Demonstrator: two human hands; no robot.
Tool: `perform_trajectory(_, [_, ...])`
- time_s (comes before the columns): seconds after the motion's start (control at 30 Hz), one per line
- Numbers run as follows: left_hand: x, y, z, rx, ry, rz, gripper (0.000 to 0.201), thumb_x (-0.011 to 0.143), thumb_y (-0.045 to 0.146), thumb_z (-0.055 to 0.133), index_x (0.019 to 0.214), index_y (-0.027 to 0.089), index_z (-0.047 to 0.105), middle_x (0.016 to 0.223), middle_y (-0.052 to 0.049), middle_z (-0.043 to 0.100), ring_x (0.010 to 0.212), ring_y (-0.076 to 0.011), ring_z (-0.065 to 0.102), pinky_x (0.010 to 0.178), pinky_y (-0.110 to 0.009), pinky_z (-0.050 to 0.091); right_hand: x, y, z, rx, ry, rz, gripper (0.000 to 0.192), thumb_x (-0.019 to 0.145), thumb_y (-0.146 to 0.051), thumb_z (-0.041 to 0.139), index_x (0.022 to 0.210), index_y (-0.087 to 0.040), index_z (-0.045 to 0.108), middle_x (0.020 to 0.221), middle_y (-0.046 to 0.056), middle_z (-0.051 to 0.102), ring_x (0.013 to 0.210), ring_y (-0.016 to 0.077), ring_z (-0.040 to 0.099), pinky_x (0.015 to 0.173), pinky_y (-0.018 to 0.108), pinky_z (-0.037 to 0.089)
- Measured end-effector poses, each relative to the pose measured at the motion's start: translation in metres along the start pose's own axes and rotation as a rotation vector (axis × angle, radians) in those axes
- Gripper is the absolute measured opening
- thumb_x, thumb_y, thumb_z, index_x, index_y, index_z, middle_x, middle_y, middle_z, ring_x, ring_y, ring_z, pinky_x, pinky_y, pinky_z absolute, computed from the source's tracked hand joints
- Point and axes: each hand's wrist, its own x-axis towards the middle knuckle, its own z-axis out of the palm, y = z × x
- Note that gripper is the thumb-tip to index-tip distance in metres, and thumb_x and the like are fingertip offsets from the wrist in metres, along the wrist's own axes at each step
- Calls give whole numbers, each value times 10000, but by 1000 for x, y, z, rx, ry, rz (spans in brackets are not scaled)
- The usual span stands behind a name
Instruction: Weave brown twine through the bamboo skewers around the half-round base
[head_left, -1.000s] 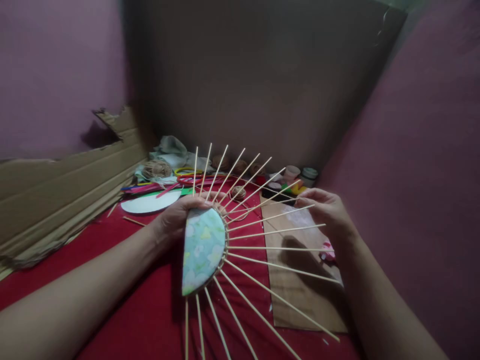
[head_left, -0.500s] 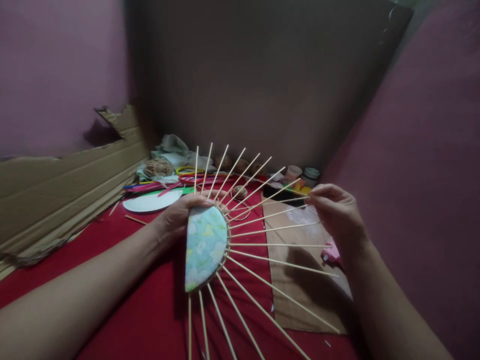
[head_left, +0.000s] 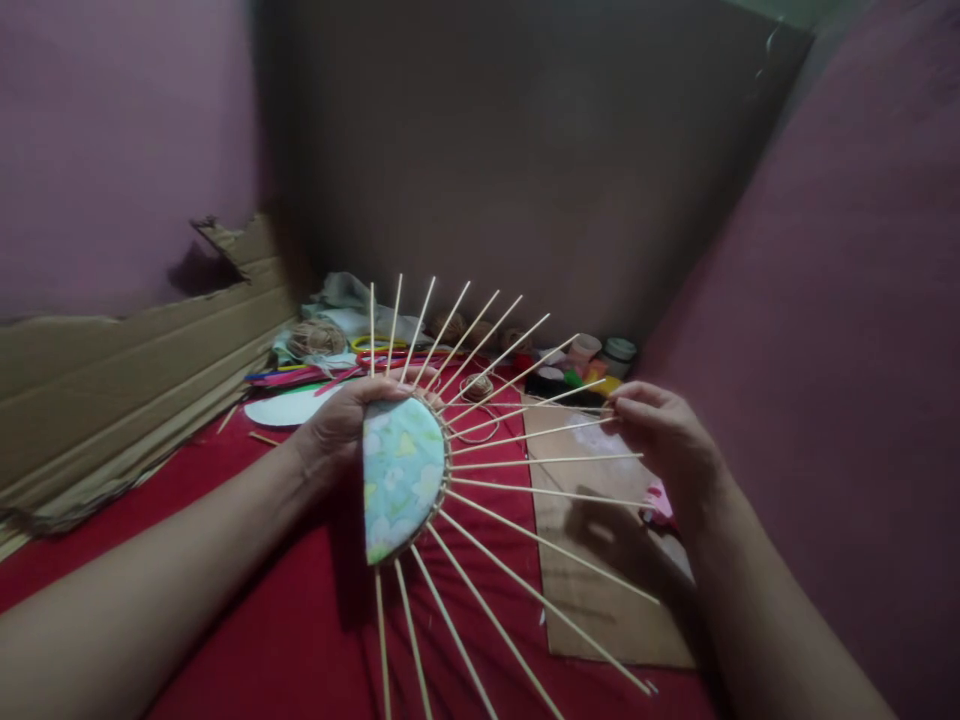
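Observation:
My left hand point(head_left: 382, 392) grips the top edge of a half-round piece point(head_left: 403, 480) covered in pale blue flowered fabric, thumb in front and fingers behind. Thin wooden sticks point(head_left: 547, 460) fan out from its curved rim, above, to the right and below. Twine is woven around the sticks close to that rim. Out by the tips of the right-hand sticks, my right hand point(head_left: 652, 425) pinches a strand of twine point(head_left: 525, 404) that runs taut across from the rim. A small ball of twine point(head_left: 476, 388) lies behind the sticks, with a loose loop beside it.
Red cloth point(head_left: 262, 600) covers the work surface. A brown board point(head_left: 592, 610) lies at the right, with a pink tool point(head_left: 660, 503) partly behind my right hand. Scissors, a white half-round piece point(head_left: 281, 408) and small tubs point(head_left: 619, 352) sit farther back. Cardboard point(head_left: 135, 380) leans along the left wall.
The half-round piece has turned slightly clockwise and shifted a little left and up. My right hand has moved slightly left and down, still pinching the twine.

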Motion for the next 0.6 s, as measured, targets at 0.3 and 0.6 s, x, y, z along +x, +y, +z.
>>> perform_trajectory(0.3, [-1,3,-1,-27,88,-37,166,662,115,514,776,92,632,617,-121,669,535,-241,642,524,-357,554,-4,27,25,-212,-253,237,142,584,-262,760,675,-161,718,535,-13,571,484,83,441,480,235,327])
perform_trajectory(0.6, [2,-1,2,-70,100,67,223,660,88,496,828,93,642,665,-105,695,549,-234,659,520,-345,563,-38,38,79,-650,-857,250,125,670,-307,704,728,-209,756,610,-33,634,585,118,517,551,221,372])
